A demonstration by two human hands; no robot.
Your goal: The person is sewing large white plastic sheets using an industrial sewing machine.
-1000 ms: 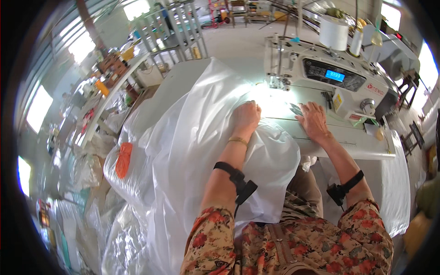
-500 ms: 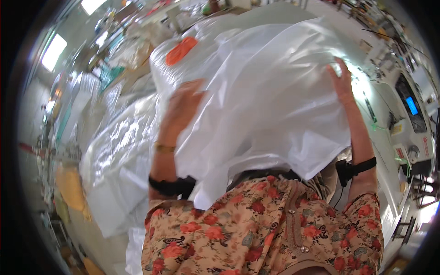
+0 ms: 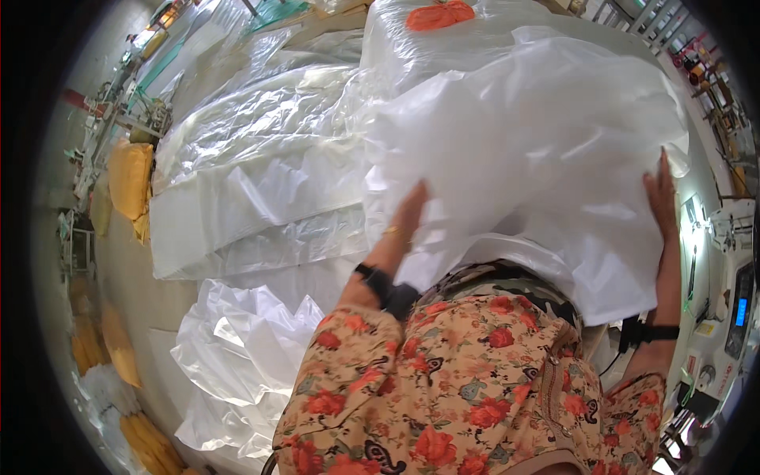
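A wide, thin white sheet (image 3: 538,166) lies in front of me, billowed and wrinkled, its near edge draped against my lap. Along its left side, my left hand (image 3: 409,212) rests against or just over the material, seen edge-on with fingers stretched and slightly blurred. At the right border of the sheet, my right hand (image 3: 662,198) has its fingers extended and spread, touching the edge. I see nothing gripped in either hand. Under and beyond the sheet is a clear plastic-wrapped stack (image 3: 388,47), with an orange bundle (image 3: 440,14) on top.
Plastic-covered white stacks (image 3: 261,127) spread out to the left. Crumpled white sheeting (image 3: 237,340) lies lower left. A white machine with a blue screen (image 3: 740,311), apparently a sewing machine, stands close on my right beside a bright lamp (image 3: 694,218). Yellow bundles (image 3: 131,178) lie far left.
My view has swung left and down, so the surroundings shift right and upward. My left hand, raised and blurred before, is lower at the sheet's left side. The right hand stays at the right border.
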